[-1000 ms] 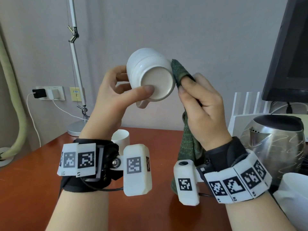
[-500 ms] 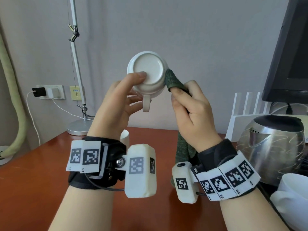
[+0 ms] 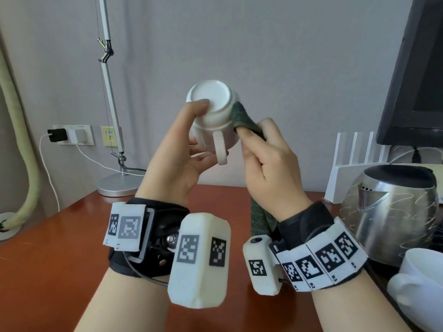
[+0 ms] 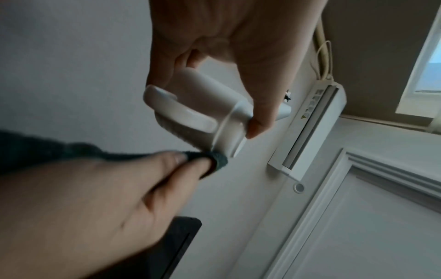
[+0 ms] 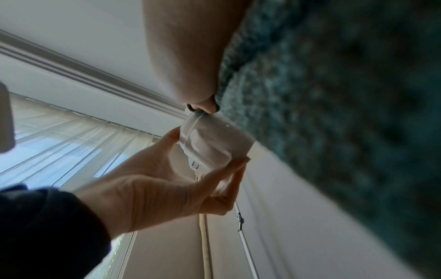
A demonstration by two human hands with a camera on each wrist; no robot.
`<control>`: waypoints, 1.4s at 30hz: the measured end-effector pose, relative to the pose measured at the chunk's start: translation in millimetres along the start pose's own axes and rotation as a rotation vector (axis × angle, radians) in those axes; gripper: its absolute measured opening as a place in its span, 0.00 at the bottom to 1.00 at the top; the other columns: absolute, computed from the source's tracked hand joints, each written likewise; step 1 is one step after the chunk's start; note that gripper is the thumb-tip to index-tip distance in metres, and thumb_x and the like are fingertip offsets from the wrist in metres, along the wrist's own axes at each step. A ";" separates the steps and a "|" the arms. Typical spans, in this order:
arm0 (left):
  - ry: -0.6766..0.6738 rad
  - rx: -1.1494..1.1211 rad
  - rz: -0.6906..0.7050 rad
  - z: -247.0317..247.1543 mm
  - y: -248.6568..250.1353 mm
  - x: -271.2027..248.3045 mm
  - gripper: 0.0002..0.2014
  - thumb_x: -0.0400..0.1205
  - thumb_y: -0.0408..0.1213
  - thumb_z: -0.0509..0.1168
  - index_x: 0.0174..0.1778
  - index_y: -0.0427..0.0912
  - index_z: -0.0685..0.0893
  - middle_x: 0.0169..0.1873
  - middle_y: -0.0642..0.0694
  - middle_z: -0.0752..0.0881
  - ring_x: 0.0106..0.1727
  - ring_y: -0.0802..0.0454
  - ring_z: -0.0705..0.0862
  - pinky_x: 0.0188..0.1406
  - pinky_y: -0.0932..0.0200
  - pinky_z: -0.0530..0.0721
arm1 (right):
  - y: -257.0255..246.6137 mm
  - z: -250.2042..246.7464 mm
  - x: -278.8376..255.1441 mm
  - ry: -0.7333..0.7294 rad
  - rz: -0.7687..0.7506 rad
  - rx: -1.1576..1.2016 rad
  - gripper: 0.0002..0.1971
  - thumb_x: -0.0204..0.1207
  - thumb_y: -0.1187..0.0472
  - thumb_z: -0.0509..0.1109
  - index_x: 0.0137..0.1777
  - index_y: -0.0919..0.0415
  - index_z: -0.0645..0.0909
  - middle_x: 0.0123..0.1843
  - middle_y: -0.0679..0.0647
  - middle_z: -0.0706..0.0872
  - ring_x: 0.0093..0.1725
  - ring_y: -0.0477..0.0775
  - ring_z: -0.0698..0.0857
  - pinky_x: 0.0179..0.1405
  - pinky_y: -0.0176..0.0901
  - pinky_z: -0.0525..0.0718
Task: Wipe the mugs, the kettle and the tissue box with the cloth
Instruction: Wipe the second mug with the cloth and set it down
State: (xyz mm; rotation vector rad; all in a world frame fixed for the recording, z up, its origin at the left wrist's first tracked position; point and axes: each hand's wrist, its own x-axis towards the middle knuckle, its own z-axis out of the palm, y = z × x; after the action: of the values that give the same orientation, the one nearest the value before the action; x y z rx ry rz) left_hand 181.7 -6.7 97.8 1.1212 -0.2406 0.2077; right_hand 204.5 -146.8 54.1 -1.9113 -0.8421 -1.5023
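We hold the white mug (image 3: 213, 116) up in front of the wall, above the red-brown counter (image 3: 60, 248); since a second ago we have turned it, so its flat base now faces us more squarely and its handle, which was tucked behind our thumb, hangs down in plain sight; the mug and both hands also sit a little lower against the wall than half a second ago. Our left hand (image 3: 177, 159) grips the mug, thumb pressed on the base rim and fingers curled round the far side; our right hand (image 3: 266, 161) pinches the green cloth (image 3: 242, 116) between thumb and fingertips and presses its folded end against the mug's right flank, as before; the rest of the cloth trails down past the wrist.

The head view alone shows what waits on the counter: the steel kettle (image 3: 393, 207) to the right, a second mug (image 3: 422, 281) at the lower right edge, a lamp base (image 3: 117, 185) at the back left. The left wrist view shows the handle from the side and the cloth (image 4: 214, 160) meeting the mug (image 4: 198, 115) near its base; the right wrist view shows our left hand's fingertips (image 5: 238, 164) cradling the mug (image 5: 214, 139), with the cloth (image 5: 334, 113) blurred and filling the right side.
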 end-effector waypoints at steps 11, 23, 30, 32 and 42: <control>-0.004 -0.055 -0.025 5.8 -2.5 0.3 0.13 0.79 0.47 0.72 0.49 0.41 0.85 0.44 0.34 0.87 0.51 0.40 0.90 0.56 0.43 0.90 | -0.9 -6.2 1.8 -0.064 0.001 -0.123 0.17 0.76 0.69 0.58 0.58 0.61 0.85 0.44 0.54 0.75 0.34 0.50 0.71 0.27 0.38 0.66; 0.034 -0.002 -0.071 2.1 -7.4 4.6 0.13 0.76 0.49 0.75 0.39 0.41 0.90 0.29 0.44 0.88 0.46 0.45 0.89 0.57 0.47 0.89 | -7.6 -6.1 2.2 -0.085 -0.046 -0.139 0.16 0.75 0.70 0.61 0.55 0.59 0.87 0.43 0.57 0.77 0.33 0.53 0.73 0.26 0.39 0.68; 0.058 -0.023 -0.071 3.1 -6.2 2.5 0.16 0.75 0.48 0.76 0.49 0.39 0.87 0.46 0.36 0.88 0.54 0.42 0.91 0.53 0.47 0.91 | 0.2 -10.8 3.2 0.005 0.032 -0.148 0.16 0.76 0.70 0.60 0.56 0.63 0.86 0.43 0.57 0.76 0.33 0.53 0.72 0.28 0.38 0.65; 0.049 -0.036 -0.074 3.3 -5.0 1.9 0.16 0.76 0.48 0.75 0.49 0.39 0.87 0.43 0.37 0.88 0.52 0.42 0.91 0.52 0.47 0.91 | -5.5 -7.8 2.4 -0.025 -0.006 -0.129 0.16 0.76 0.70 0.59 0.55 0.62 0.87 0.42 0.57 0.76 0.33 0.51 0.71 0.28 0.37 0.65; -0.109 -0.146 -0.227 -6.1 -2.3 4.7 0.33 0.77 0.54 0.69 0.66 0.27 0.80 0.67 0.24 0.79 0.57 0.33 0.89 0.50 0.49 0.89 | -1.2 -14.7 6.3 0.043 0.001 -0.126 0.16 0.76 0.70 0.58 0.56 0.64 0.86 0.43 0.54 0.74 0.34 0.54 0.72 0.28 0.39 0.66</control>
State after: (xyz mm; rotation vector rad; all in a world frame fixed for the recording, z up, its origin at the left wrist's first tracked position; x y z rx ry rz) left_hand 187.3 -1.9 94.6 1.0067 -0.2198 -0.0721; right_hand 195.5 -156.2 63.4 -1.9611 -0.7425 -1.6244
